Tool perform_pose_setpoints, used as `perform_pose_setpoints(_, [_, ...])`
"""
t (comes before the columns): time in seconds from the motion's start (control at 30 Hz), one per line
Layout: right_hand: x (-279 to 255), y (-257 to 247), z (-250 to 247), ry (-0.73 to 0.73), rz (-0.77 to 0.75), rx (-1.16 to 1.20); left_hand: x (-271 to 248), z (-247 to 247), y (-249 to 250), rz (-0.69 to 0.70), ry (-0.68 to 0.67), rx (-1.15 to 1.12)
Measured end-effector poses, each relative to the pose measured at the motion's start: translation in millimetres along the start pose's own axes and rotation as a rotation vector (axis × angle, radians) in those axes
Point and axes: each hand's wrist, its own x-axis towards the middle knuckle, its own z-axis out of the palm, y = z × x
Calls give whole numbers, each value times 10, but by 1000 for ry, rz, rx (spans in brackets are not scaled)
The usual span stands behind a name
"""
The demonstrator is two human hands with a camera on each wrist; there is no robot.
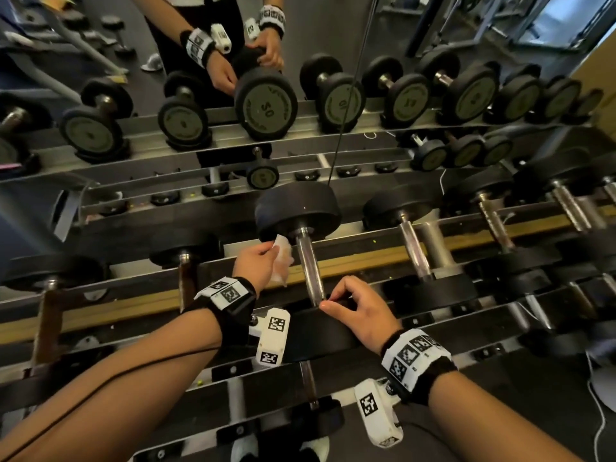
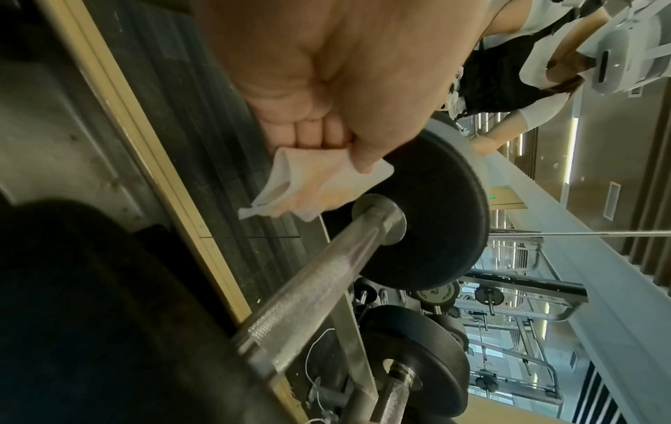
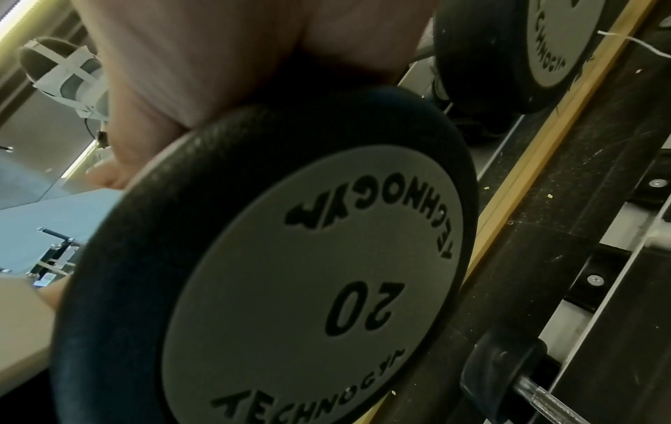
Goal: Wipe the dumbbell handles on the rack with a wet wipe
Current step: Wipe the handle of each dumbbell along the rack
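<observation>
A 20-marked dumbbell lies front to back on the rack (image 1: 366,258), its knurled steel handle (image 1: 310,271) between a far black head (image 1: 298,210) and a near head (image 1: 320,331). My left hand (image 1: 271,251) pinches a crumpled white wet wipe (image 1: 281,258) just left of the handle's far end, a small gap apart. In the left wrist view the wipe (image 2: 312,186) hangs beside the handle (image 2: 319,281) near its collar. My right hand (image 1: 333,300) curls over the top rim of the near head. The right wrist view shows that head's grey plate (image 3: 308,272).
More dumbbells sit on the rack, a rusty-handled one (image 1: 186,278) to the left and several chrome-handled ones (image 1: 415,251) to the right. A mirror (image 1: 300,78) behind the rack reflects the dumbbells and my hands. A thin cable (image 1: 346,105) hangs down in front of the mirror.
</observation>
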Motion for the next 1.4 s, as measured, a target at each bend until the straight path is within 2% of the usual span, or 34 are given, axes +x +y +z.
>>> perform_pose_setpoints(0.1, [-8, 30, 19, 28, -8, 2, -65, 58, 26, 43, -41, 12])
perform_pose_setpoints(0.2, [-6, 32, 29, 49, -18, 23, -216, 127, -6, 163, -168, 93])
perform_pose_setpoints(0.3, [0, 24, 36, 65, -25, 52, -327, 116, -62, 271, -220, 195])
perform_pose_setpoints(0.5, [-17, 5, 67, 93, -22, 91, -504, -1, -111, 321, -401, 186])
perform_pose_setpoints(0.6, [-32, 0, 72, 106, -10, 112, -508, -69, -127, 288, -507, 271])
perform_pose_setpoints(0.67, [-48, -7, 70, 110, 18, 117, -486, -118, -126, 232, -473, 288])
perform_pose_setpoints(0.8, [-103, -59, 66, 126, 40, 90, -194, -205, -78, 156, -104, 157])
perform_pose_setpoints(0.87, [-127, -91, 60, 131, 41, 71, -86, -189, -15, 163, -66, 137])
perform_pose_setpoints(1.07, [-300, -114, 125, 183, 3, -91, -145, 102, -102, 179, -236, 78])
perform_pose_setpoints(1.2, [-335, -82, 67, 90, 52, -130, -227, 12, -201, 234, -351, 165])
perform_pose_setpoints(1.33, [-330, -97, 72, 92, 79, -123, -413, -57, -237, 239, -533, 165])
perform_pose_setpoints(1.4, [-337, -110, 78, 99, 85, -111, -422, -97, -242, 257, -591, 288])
